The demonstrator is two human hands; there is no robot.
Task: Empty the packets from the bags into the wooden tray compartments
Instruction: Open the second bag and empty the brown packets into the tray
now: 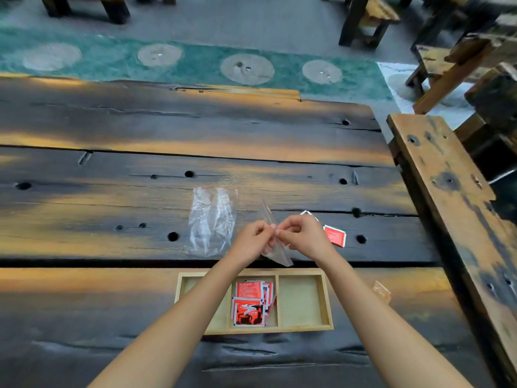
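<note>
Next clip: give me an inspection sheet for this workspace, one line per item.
Surface: dark weathered plank table with holes and cracks.
Job's things: wooden tray with three compartments; red packets fill the middle one, the right one is empty, the left one is partly hidden by an arm. Empty clear bag lies flat beyond the tray. Loose red packets lie on the table past the right hand.
Clutter: small tan piece right of the tray, unclear what.
Hands: left hand and right hand pinch a second clear bag between them.
Cables: nothing seen.
Surroundings: wooden bench at right, green patterned rug beyond.
</note>
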